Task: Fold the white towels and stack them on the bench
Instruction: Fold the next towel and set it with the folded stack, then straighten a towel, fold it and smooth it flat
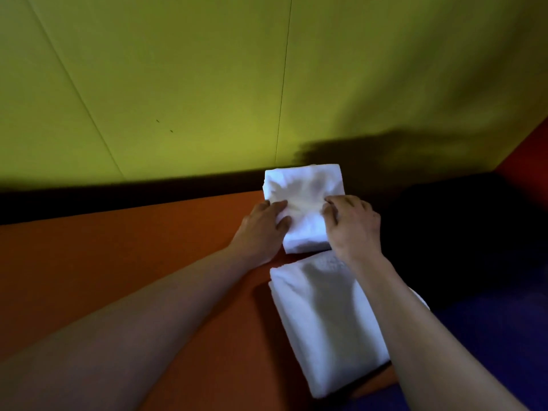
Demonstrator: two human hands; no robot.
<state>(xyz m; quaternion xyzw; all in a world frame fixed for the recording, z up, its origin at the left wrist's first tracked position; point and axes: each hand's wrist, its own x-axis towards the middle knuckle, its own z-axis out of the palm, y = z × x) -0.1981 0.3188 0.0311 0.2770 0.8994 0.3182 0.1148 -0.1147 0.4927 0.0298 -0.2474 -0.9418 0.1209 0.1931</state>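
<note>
A small folded white towel (305, 188) lies on the orange bench (133, 256), its far edge against the yellow-green wall. My left hand (262, 229) grips the towel's left side, thumb on top and fingers curled at the edge. My right hand (353, 223) grips its right side with curled fingers, bunching the cloth between both hands. A larger folded white towel stack (323, 318) lies nearer to me on the bench, partly under my right forearm.
The yellow-green padded wall (178, 84) rises right behind the bench. A dark blue cushion (489, 321) adjoins the orange bench on the right, in deep shadow. A red panel (530, 155) shows at the far right.
</note>
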